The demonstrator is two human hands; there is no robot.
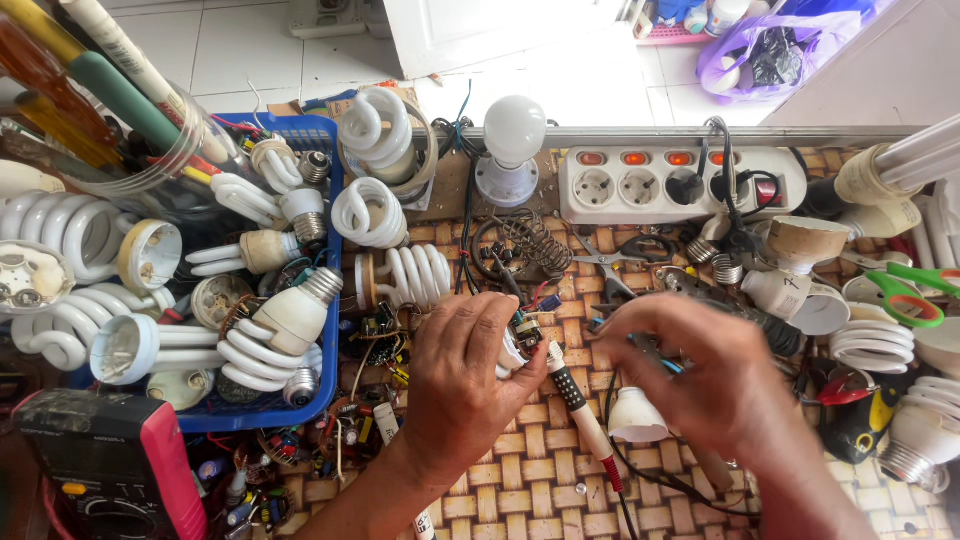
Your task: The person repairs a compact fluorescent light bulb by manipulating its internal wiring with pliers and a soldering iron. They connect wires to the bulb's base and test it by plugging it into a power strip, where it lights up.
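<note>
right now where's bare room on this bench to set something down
Bare woven mat shows in front between the left hand and right hand, beside the soldering iron. Crowded elsewhere: blue basket of bulbs left, power strip and parts behind.

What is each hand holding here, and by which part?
The left hand grips a small circuit board with a white lamp base, fingers wrapped round the base. The right hand is blurred; what it holds cannot be told.

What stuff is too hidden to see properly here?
- Head view: small circuit board part, mostly covered by the left hand.
- Head view: right hand is blurred; whatever it grips is hidden.
- Head view: black and red multimeter, cut off by the bottom edge.
</note>
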